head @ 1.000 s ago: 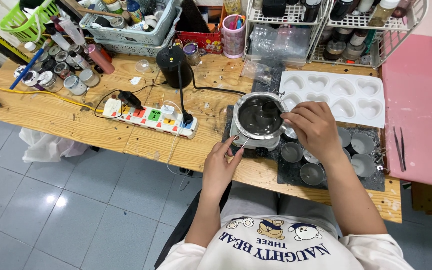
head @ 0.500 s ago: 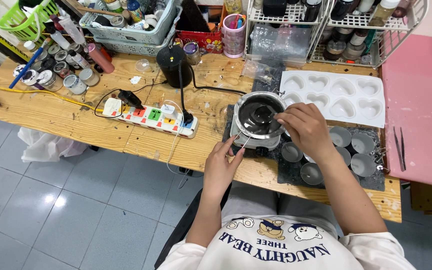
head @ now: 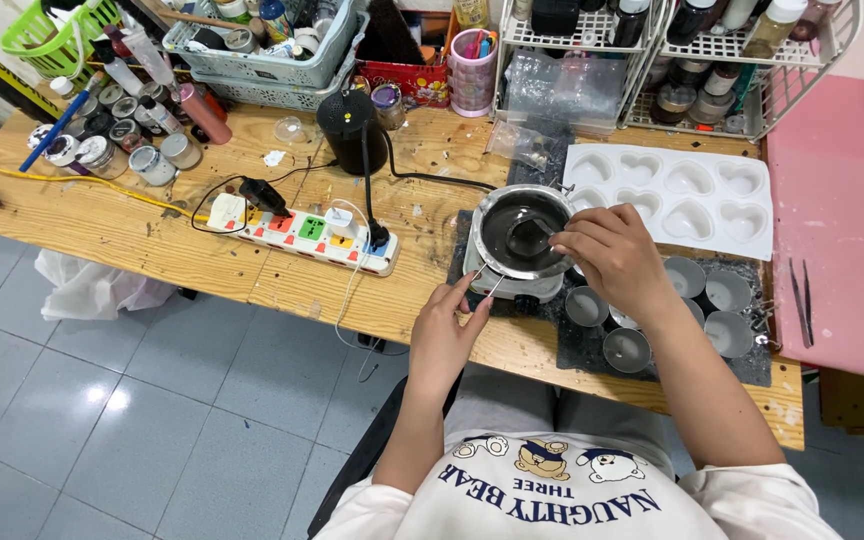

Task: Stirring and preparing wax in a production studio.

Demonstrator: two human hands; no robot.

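Note:
A small metal pot of dark liquid sits on a little white hot plate at the wooden table's front edge. My left hand pinches the pot's thin wire handle at its near side. My right hand hovers over the pot's right rim, fingers closed on a thin stirring tool whose dark end dips into the liquid. Several small round metal cups stand on a black mat just right of the pot, below my right wrist.
A white heart-shaped mould tray lies behind the cups. A power strip with plugs and cables lies left of the pot. Jars, baskets and wire racks of bottles line the back. A pink surface adjoins on the right.
My right hand has shifted left from the cups to the pot's rim, bringing the stirring tool into the liquid. My left hand has stayed at the handle.

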